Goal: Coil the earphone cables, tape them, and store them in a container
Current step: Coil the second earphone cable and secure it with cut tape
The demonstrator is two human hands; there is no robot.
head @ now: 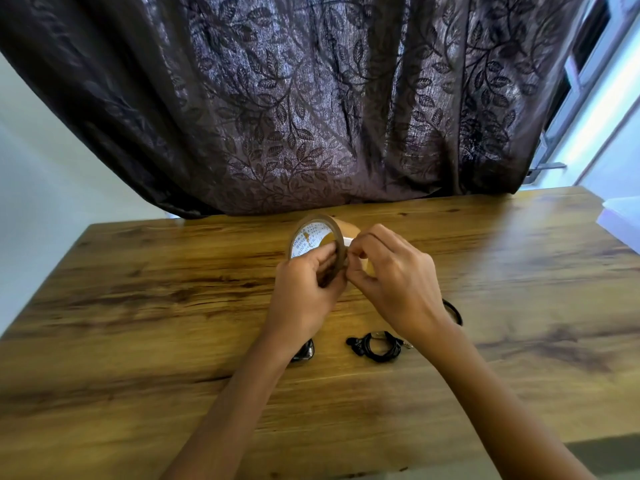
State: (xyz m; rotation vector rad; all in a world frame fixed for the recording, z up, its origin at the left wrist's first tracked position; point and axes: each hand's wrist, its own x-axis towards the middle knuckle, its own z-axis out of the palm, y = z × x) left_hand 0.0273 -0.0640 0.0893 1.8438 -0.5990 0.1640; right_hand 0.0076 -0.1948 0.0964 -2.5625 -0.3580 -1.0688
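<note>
My left hand [306, 285] grips a roll of brown tape [313, 237] held upright above the wooden table [138, 306]. My right hand [388, 271] pinches the tape's edge at the roll's right side, where a brown strip [349, 228] comes off. A coiled black earphone cable [375, 344] lies on the table below my right wrist. A second black coil [453, 311] shows partly behind my right forearm. A third dark bundle [304, 351] peeks out under my left wrist. A container is partly hidden behind my hands; I cannot tell its shape.
A dark leaf-patterned curtain [311, 116] hangs along the table's far edge. A pale box or lid [620, 223] sits at the table's right edge. A window frame [588, 81] stands at the upper right. The table's near edge runs bottom right.
</note>
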